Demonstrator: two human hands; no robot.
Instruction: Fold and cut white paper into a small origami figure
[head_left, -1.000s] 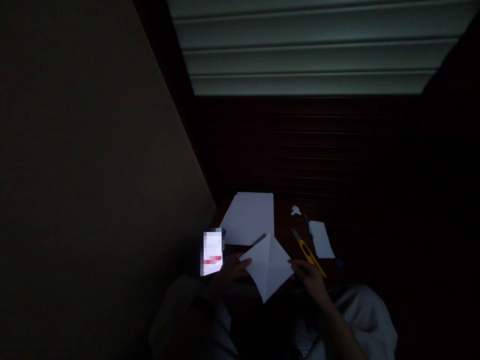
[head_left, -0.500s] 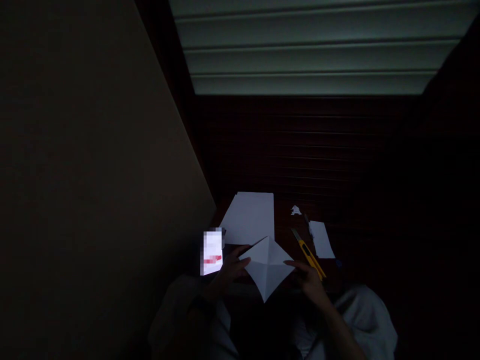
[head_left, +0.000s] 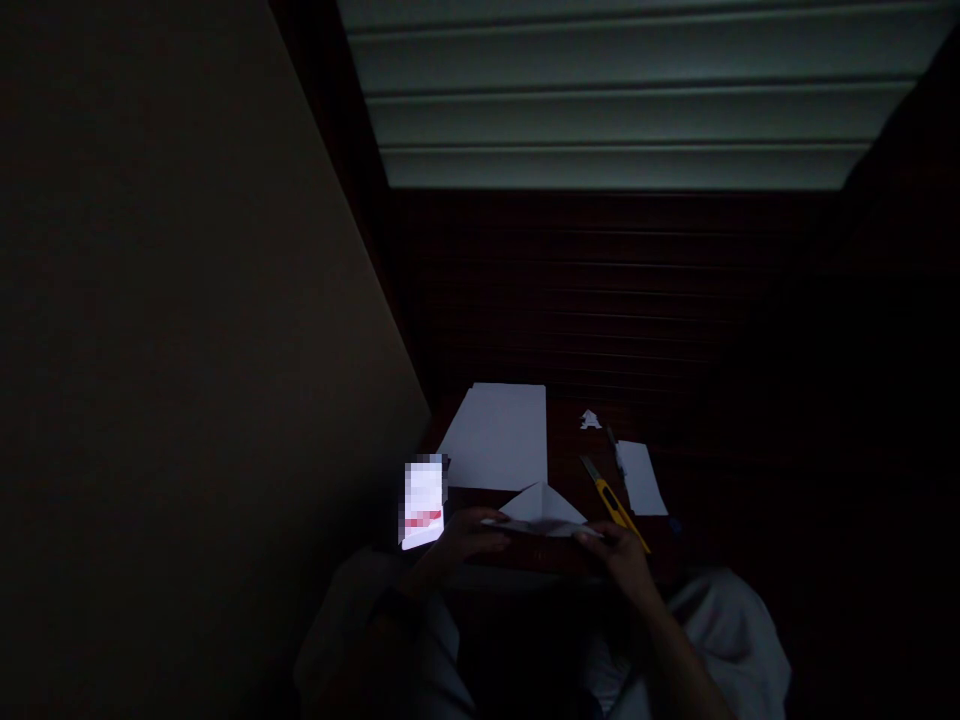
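Observation:
A creased white sheet of paper [head_left: 546, 505] is held between my two hands over the near part of the dark table. Its far half shows as a raised point, while the near half is bent out of sight. My left hand [head_left: 476, 533] grips the left corner, fingers closed on it. At the right corner my right hand [head_left: 613, 550] pinches the paper with the thumb on top. Just beyond the right hand lies a yellow box cutter [head_left: 616, 508], its blade pointing away from me.
A stack of white paper [head_left: 499, 435] lies at the back left. Beside my left hand a lit phone [head_left: 424, 505] leans. To the right are a small white paper piece [head_left: 590, 419], a pen [head_left: 616, 455] and a narrow white paper strip [head_left: 643, 480]. A wall [head_left: 225, 300] borders the left.
The held sheet was spread as a diamond with its near point hanging toward me. That near half has been bent under or up, and both hands have turned slightly with it.

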